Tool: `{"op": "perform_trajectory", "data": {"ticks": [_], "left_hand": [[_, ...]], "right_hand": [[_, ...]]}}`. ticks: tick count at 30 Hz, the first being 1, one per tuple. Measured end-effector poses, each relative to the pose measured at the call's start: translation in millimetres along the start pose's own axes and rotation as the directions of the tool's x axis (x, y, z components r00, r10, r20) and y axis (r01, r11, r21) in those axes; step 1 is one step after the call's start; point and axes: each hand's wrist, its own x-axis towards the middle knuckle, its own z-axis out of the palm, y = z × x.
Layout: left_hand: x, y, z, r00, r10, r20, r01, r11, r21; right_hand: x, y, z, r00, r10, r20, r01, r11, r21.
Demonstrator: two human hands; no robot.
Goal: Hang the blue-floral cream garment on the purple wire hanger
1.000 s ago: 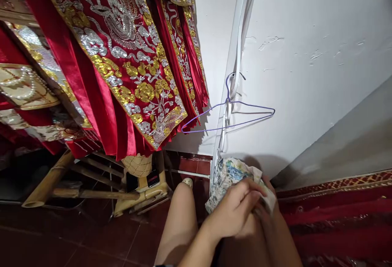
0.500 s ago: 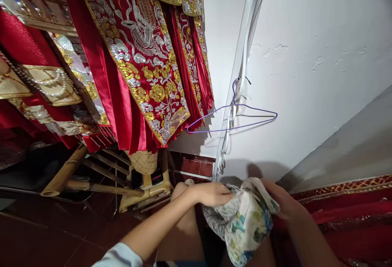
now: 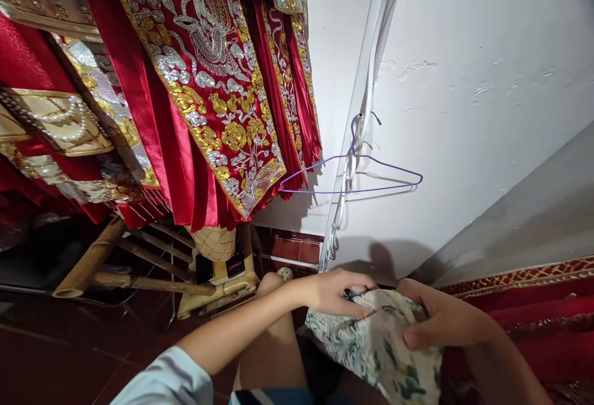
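A white cloth garment [image 3: 366, 343] with a blue and green floral print and a gathered, ruched part on its left hangs between my hands, over my lap. My left hand [image 3: 341, 293] grips its upper left edge, with the fabric pinched between thumb and fingers. On the other side my right hand [image 3: 431, 318] is closed on the upper right part, thumb lying across the front and fingers hidden behind. The garment's lower end runs out of view at the bottom.
A purple wire hanger [image 3: 350, 191] hangs on a white cord [image 3: 371, 77] along the wall. Red embroidered costumes [image 3: 232, 132] hang at left above a bamboo chair [image 3: 158, 284]. Phones [image 3: 235, 264] lie on a yellowish stool [image 3: 195, 306]. Red fabric [image 3: 547, 306] fills the lower right.
The garment has gone from bunched up to more spread out and lower. My left hand has moved slightly right, and my right hand's thumb now lies over the front of the fabric.
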Motion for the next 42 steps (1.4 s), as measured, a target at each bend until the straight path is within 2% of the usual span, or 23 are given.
{"op": "perform_trajectory", "data": {"ticks": [2, 4, 6, 8, 9, 12, 14, 17, 19, 22, 24, 26, 29, 31, 32, 33, 36, 37, 38, 39, 40, 42], "left_hand": [[-13, -4, -17.8, 0.997, -0.052, 0.062, 0.047, 0.997, 0.068], [-30, -8, -43.1, 0.989, -0.144, 0.047, 0.133, 0.974, 0.184], [-48, -10, -71.0, 0.964, -0.260, -0.051, 0.261, 0.899, 0.353], [-62, -9, -95.4, 0.924, -0.347, -0.163, 0.382, 0.806, 0.452], [-67, -7, -104.6, 0.910, -0.353, -0.218, 0.415, 0.773, 0.480], [-73, -3, -118.9, 0.883, -0.255, -0.394, 0.451, 0.695, 0.560], [-70, -4, -121.1, 0.840, -0.190, -0.508, 0.502, 0.628, 0.595], [-64, -10, -123.5, 0.752, -0.139, -0.644, 0.584, 0.593, 0.554], [-61, -14, -126.9, 0.708, -0.093, -0.700, 0.595, 0.613, 0.519], [-58, -13, -129.9, 0.672, -0.069, -0.738, 0.569, 0.685, 0.454], [-54, -6, -128.0, 0.638, -0.051, -0.768, 0.526, 0.757, 0.387], [-47, 7, -125.2, 0.614, 0.021, -0.789, 0.431, 0.828, 0.357], [-34, 28, -129.3, 0.621, 0.167, -0.766, 0.228, 0.896, 0.380], [-26, 38, -140.7, 0.617, 0.187, -0.764, 0.118, 0.938, 0.325], [-23, 41, -148.0, 0.632, 0.152, -0.760, 0.080, 0.963, 0.259], [-21, 43, -155.3, 0.660, 0.090, -0.746, 0.054, 0.985, 0.167], [-17, 43, -170.9, 0.763, -0.145, -0.630, 0.046, 0.984, -0.171], [-16, 42, -172.9, 0.773, -0.199, -0.602, 0.047, 0.965, -0.258], [-16, 42, -173.5, 0.772, -0.236, -0.591, 0.040, 0.945, -0.324], [-15, 41, -173.3, 0.767, -0.261, -0.586, 0.031, 0.927, -0.373], [-15, 41, -172.9, 0.765, -0.279, -0.580, 0.023, 0.912, -0.409], [-14, 39, -173.7, 0.763, -0.312, -0.566, 0.009, 0.881, -0.473]], "right_hand": [[-11, -10, -10, 0.995, -0.024, -0.092, 0.006, 0.982, -0.190], [-16, -19, -22, 0.962, -0.112, -0.249, 0.020, 0.939, -0.343], [-13, -26, -35, 0.876, -0.235, -0.421, 0.005, 0.878, -0.479], [-2, -30, -49, 0.753, -0.367, -0.546, -0.034, 0.807, -0.589], [7, -32, -56, 0.690, -0.425, -0.586, -0.054, 0.777, -0.627], [48, -33, -80, 0.553, -0.547, -0.629, -0.060, 0.726, -0.685], [79, -29, -93, 0.506, -0.602, -0.618, -0.011, 0.712, -0.702], [113, -18, -106, 0.493, -0.605, -0.625, 0.031, 0.730, -0.683], [118, -10, -108, 0.483, -0.587, -0.650, 0.030, 0.753, -0.658], [100, -4, -101, 0.459, -0.580, -0.673, 0.047, 0.772, -0.634], [82, -7, -92, 0.476, -0.562, -0.676, 0.063, 0.789, -0.612], [66, -14, -81, 0.507, -0.524, -0.684, 0.067, 0.815, -0.575], [53, -25, -64, 0.555, -0.475, -0.683, 0.081, 0.848, -0.523], [49, -29, -58, 0.558, -0.477, -0.679, 0.107, 0.853, -0.511], [46, -30, -58, 0.528, -0.489, -0.694, 0.124, 0.853, -0.507], [44, -30, -61, 0.470, -0.506, -0.723, 0.144, 0.852, -0.503], [34, -30, -87, 0.249, -0.536, -0.807, 0.181, 0.844, -0.505], [31, -31, -99, 0.200, -0.543, -0.816, 0.168, 0.839, -0.517], [30, -33, -111, 0.185, -0.556, -0.810, 0.137, 0.831, -0.539], [29, -35, -123, 0.195, -0.573, -0.796, 0.090, 0.818, -0.568], [29, -38, -132, 0.227, -0.587, -0.777, 0.039, 0.803, -0.595], [27, -46, -144, 0.338, -0.578, -0.742, -0.024, 0.783, -0.621]]}}
